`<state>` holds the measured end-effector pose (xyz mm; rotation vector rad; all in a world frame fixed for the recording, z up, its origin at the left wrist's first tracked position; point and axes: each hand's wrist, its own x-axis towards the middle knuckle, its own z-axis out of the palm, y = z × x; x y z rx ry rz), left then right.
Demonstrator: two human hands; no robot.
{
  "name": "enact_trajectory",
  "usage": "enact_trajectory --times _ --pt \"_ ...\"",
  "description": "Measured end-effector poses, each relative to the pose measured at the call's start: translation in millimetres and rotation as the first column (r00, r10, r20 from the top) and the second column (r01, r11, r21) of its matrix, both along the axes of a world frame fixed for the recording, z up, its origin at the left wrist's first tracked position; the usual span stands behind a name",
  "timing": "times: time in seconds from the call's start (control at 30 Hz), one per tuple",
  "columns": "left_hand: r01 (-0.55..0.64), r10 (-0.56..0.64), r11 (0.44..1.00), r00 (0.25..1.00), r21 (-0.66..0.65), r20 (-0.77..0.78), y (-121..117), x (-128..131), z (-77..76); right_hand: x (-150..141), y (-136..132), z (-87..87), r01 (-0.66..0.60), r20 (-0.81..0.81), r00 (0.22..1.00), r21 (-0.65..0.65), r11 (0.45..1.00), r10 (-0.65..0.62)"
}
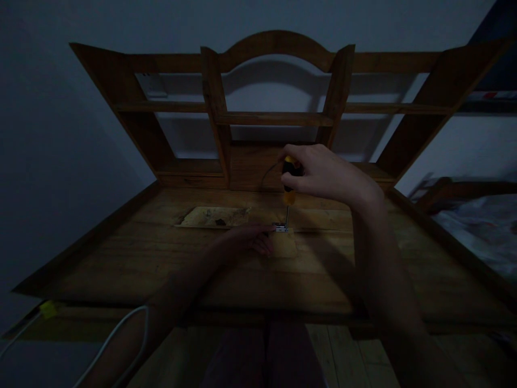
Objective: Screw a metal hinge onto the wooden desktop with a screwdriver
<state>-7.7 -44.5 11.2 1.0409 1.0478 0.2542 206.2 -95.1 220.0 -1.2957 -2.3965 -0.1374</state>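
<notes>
My right hand (pixel 313 170) is wrapped round the yellow-and-black handle of a screwdriver (pixel 289 197). The screwdriver stands nearly upright, its shaft reaching down to a small silver metal fitting (pixel 281 228). From the left, my left hand (pixel 254 240) holds the fitting with a fingertip at its left end, its other fingers curled. The fitting lies at the far edge of a small pale wooden piece (pixel 285 245) on the wooden desk. The exact kind of fitting is too small and dark to make out.
A longer pale board with rough, dark marks (pixel 216 216) lies to the left on the desk top (pixel 161 253). Behind rises a wooden shelf unit (pixel 274 119) against the wall. A white cable (pixel 137 312) loops by my left forearm. Clear plastic sheeting (pixel 476 231) is at right.
</notes>
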Motion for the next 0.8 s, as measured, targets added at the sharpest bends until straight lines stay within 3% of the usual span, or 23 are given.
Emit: enact_trajectory --times 0.1,0.33,0.57,0.8 --pt "0.000 0.000 1.000 1.000 0.002 -0.025 -3 2 5.4 -2 -1 -0.4 -0.059 -0.025 0.998 0.006 0.998 0.059" --pt "-0.008 0.009 1.000 1.000 0.021 -0.016 -9 3 12.8 -3 -4 -1.5 0.038 0.002 0.999 0.013 0.999 -0.038" --pt "-0.001 0.002 1.000 0.997 0.007 -0.072 -8 5 15.3 -4 -4 -0.2 -0.057 -0.029 0.998 -0.012 0.998 0.057" --pt "0.015 -0.015 0.999 1.000 0.032 0.003 -9 1 13.7 -4 -1 -5.2 0.168 0.060 0.983 0.058 0.984 -0.171"
